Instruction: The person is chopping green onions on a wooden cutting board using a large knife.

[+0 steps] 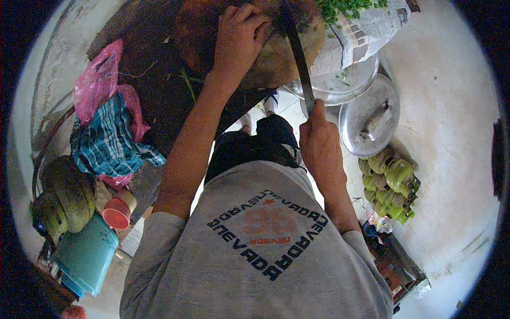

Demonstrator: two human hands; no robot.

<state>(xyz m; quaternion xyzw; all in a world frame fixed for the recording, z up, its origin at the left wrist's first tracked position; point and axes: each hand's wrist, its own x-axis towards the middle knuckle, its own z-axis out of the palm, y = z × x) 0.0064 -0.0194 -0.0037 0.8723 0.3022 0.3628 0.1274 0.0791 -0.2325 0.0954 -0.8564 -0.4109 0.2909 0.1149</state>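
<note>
My right hand (320, 135) grips the handle of a long knife (301, 60). The blade runs up and to the left over a round wooden chopping block (275, 73), and its far end is lost in dark shadow. On the block rests my left hand (243, 32), fingers curled, left of the blade. Whether anything lies under those fingers cannot be made out. Chopped green herbs (346, 10) are heaped on a sheet of newspaper (354, 44) beside the block. Green stalks (188, 84) lie on the dark tabletop (159, 89) near my left forearm.
A metal tray (358, 85) sits under the newspaper, with a metal lid (368, 123) below it. Several green gas cylinders (398, 175) stand at right. On the left are a pink plastic bag (97, 83), blue checked cloth (109, 135), red cup (116, 213) and teal plastic container (85, 255).
</note>
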